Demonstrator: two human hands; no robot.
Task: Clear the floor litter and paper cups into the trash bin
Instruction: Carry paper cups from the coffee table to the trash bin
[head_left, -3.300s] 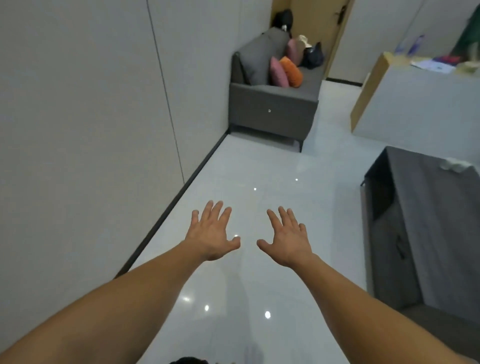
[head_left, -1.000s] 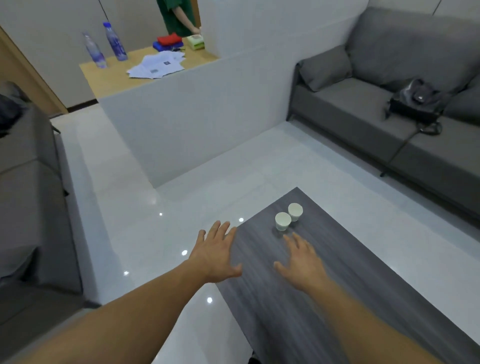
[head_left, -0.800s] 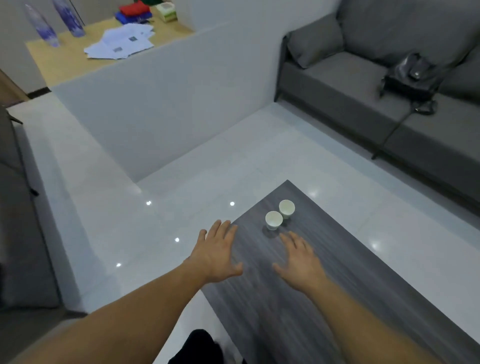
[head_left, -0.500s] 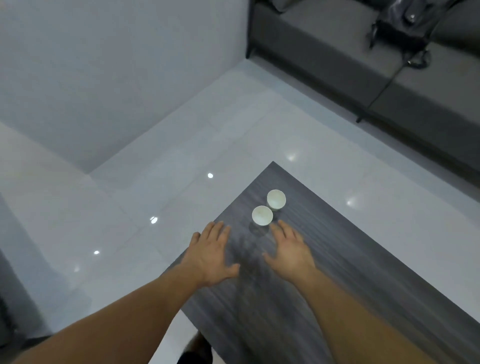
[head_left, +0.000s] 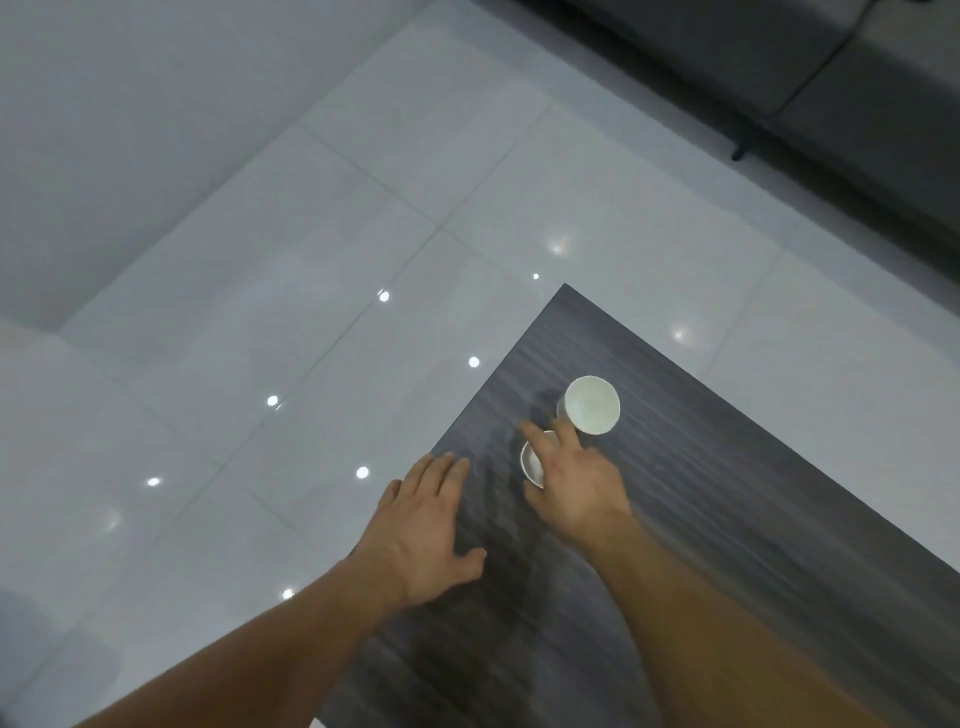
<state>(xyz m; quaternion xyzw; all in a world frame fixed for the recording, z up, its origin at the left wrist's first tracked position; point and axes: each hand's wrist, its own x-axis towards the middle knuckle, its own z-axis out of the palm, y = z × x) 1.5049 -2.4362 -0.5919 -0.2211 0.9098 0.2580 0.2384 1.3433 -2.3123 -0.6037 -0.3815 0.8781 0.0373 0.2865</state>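
Over dark grained table, left grip spreads open; right grip, open, overlaps round paper cup.

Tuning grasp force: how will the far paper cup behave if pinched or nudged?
The far paper cup looks thin-walled and empty: probably light, easily crushed by a pinch. It stands upright on the smooth table, so a nudge would likely slide or tip it; tipped, it may roll.
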